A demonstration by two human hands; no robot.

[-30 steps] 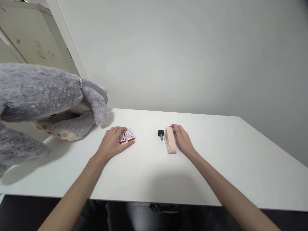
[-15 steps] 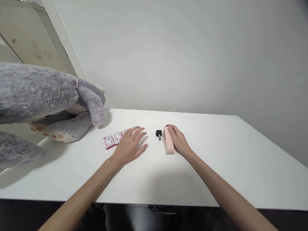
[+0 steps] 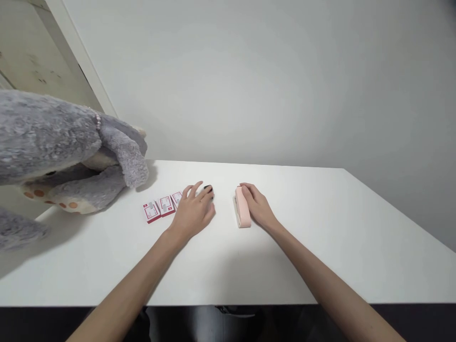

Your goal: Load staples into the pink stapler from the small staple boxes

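The black piece (image 3: 208,188) has moved left, away from the pink stapler (image 3: 243,211). The stapler runs near to far, just left of the right hand (image 3: 259,205), the nearer one, wrapped around its far end. Red-and-white boxes (image 3: 166,204) lie left of the left hand (image 3: 193,209); the black piece sits under its far-right fingers (I can't tell from here whether gripped).

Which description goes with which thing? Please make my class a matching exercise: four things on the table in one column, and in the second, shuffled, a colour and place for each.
Things
1. Stapler
2. Boxes
3. Plush toy
4. Small item

Descriptions
A. Grey, at the table's left
B. Black, at the fingers of the left hand
C. Pink, touched by the right hand
D. Red and white, in a row

Pairs
1-C, 2-D, 3-A, 4-B
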